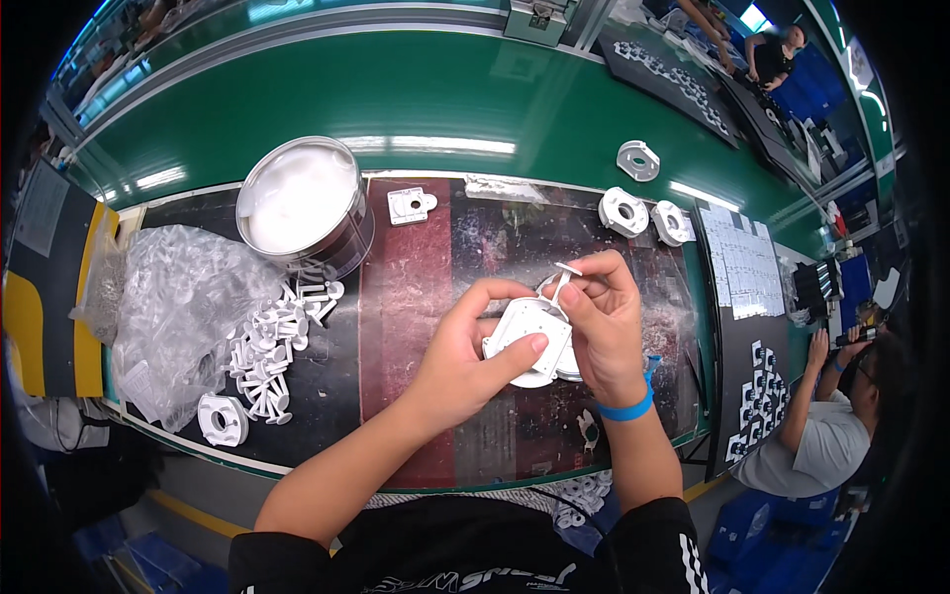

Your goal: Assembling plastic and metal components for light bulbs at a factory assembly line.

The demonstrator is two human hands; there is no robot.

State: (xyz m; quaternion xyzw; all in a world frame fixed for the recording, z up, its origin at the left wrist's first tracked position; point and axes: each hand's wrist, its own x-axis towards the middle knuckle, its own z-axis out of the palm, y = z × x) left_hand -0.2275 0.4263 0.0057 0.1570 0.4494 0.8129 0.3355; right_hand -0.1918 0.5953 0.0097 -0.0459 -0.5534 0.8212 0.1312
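Note:
My left hand (480,351) grips a white plastic housing (529,332), its thumb lying across the flat face. Beside it, my right hand (606,312) pinches a small white plastic pin with a flat round head (566,282) at the housing's upper edge. Whether the pin's lower end sits inside the housing is hidden by my fingers. Part of another round white piece (568,366) shows just below the housing. A blue band circles my right wrist. On the left of the mat lies a pile of similar white pins (265,356), spilling from a clear plastic bag (188,307).
A metal tin (351,233) with white contents stands at the back left. White housings lie around the mat: one (411,206) near the tin, one (223,421) front left, several (623,212) back right. Trays of parts (760,401) and a co-worker (831,426) are at right.

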